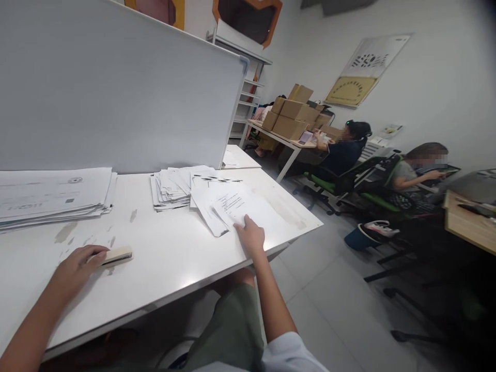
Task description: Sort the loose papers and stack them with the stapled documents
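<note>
My left hand (79, 268) is closed around the back end of a cream stapler (118, 256), which rests on or just above the white table. My right hand (251, 236) is at the near corner of a printed sheet of paper (234, 204), thumb and fingers closed at its edge. That sheet lies over other loose stapled papers (207, 214), spread toward the table's right end. Just left of them stands an untidy stack of papers (170, 188). Farther left is a larger, flatter stack of printed sheets (58, 194).
A grey partition panel (116, 88) rises behind the white table (163, 268). Cardboard boxes (292, 116) are piled on another table, where a person (344, 152) sits. Another person (414, 178) sits at the right. A blue bin (360, 238) stands on the floor.
</note>
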`<state>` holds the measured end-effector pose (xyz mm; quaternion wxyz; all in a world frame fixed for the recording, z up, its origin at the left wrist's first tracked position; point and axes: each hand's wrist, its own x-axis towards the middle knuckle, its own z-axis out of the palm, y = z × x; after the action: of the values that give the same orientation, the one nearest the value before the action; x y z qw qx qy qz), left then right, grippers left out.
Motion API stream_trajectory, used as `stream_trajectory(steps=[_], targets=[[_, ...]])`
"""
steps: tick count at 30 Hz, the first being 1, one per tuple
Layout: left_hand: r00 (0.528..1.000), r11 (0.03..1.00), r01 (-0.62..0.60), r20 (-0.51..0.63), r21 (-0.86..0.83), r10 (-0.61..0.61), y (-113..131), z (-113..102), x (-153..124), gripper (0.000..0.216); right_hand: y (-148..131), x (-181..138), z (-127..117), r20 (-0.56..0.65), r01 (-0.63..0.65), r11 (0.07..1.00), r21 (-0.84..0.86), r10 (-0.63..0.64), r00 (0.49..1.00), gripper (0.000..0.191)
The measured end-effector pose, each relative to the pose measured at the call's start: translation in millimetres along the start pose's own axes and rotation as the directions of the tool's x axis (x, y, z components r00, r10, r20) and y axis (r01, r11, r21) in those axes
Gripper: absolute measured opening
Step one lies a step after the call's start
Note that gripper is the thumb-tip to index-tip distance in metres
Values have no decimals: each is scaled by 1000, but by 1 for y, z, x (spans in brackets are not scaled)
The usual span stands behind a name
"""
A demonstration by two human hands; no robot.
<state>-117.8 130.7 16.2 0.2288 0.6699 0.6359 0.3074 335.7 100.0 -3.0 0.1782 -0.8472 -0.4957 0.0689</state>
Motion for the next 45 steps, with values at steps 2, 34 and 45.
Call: stream_trajectory(steps=[2, 34, 45], targets=[[1000, 999, 30, -4, -16, -30, 4, -1, -1, 22, 2, 2, 0, -17, -14, 1000, 10, 14, 1000, 55], [856, -34, 296, 281, -954, -434, 141, 133, -139, 34, -79, -183, -3, 4, 690, 531, 492, -794, 608, 51], [930, 665, -103, -308, -740, -200, 105, 109, -135, 27, -53, -157, -18, -399, 673, 374, 638, -587, 704, 51]])
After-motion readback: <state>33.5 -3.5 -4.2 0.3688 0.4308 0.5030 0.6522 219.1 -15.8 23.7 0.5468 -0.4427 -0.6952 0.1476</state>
